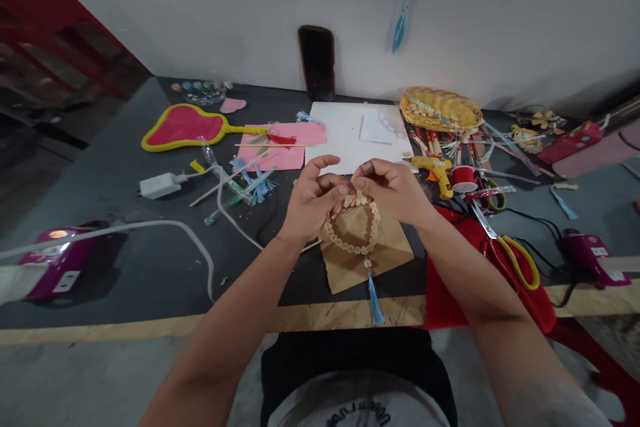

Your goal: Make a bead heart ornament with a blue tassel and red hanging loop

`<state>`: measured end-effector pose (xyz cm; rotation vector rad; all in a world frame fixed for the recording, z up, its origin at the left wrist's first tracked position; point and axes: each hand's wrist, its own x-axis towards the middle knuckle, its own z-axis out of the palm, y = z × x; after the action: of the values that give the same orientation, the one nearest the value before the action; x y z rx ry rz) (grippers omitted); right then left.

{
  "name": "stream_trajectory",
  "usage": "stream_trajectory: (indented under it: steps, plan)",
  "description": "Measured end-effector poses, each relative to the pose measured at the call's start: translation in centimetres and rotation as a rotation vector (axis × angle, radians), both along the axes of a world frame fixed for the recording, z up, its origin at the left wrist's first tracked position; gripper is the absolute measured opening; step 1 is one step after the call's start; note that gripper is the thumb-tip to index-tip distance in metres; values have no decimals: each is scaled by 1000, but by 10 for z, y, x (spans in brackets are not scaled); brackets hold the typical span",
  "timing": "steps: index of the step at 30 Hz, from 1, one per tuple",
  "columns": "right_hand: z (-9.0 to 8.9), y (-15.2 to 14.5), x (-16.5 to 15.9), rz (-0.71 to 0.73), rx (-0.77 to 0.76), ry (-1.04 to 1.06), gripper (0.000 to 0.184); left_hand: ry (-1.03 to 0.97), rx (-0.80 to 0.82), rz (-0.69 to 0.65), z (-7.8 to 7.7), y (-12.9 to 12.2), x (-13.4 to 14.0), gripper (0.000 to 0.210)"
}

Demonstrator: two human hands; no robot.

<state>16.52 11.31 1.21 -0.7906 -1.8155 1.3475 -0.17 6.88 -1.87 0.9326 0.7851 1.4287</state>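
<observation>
Red thread (353, 197) is pinched in the left hand (314, 200) and right hand (393, 191), at the top of the ring (356, 249), above brown paper (395, 252). A slack pinch could let the thread slip.

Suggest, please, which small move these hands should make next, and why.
I would probably draw the red cord gently tight: the left hand and right hand appear to pinch it at the pale ring's far side, where it looks loosely looped; the blue tassel is already on the near side.
</observation>
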Motion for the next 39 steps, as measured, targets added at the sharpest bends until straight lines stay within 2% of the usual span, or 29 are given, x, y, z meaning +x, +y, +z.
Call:
stream_trajectory:
  steps: [6,10,13,18,24,28,31,35,39]
  plan:
    - [-1,-2,2,28,56,-80,19,-8,-29,-45,3,-2,-1,57]
    - [1,-4,2,40,236,-153,11,-3,-66,-55,2,-2,-2,56]
    - [-1,-2,3,-2,338,-160,10,12,-79,-39,-1,0,-2,48]
    - [-5,1,2,-99,364,-122,13,40,-121,6,-6,2,0,38]
    - [-7,-1,-2,-104,446,-177,9,147,-143,-89,-10,0,0,40]
    - [-5,0,0,-65,346,-150,14,188,-169,-67,-9,-1,1,39]
    - [-2,1,5,-35,191,-153,33,252,-125,4,-6,-1,0,35]
    - [-3,2,8,-29,100,-270,59,497,43,122,-2,-3,-1,24]
    - [-4,0,4,-33,146,-372,62,776,247,187,-1,-5,-1,18]
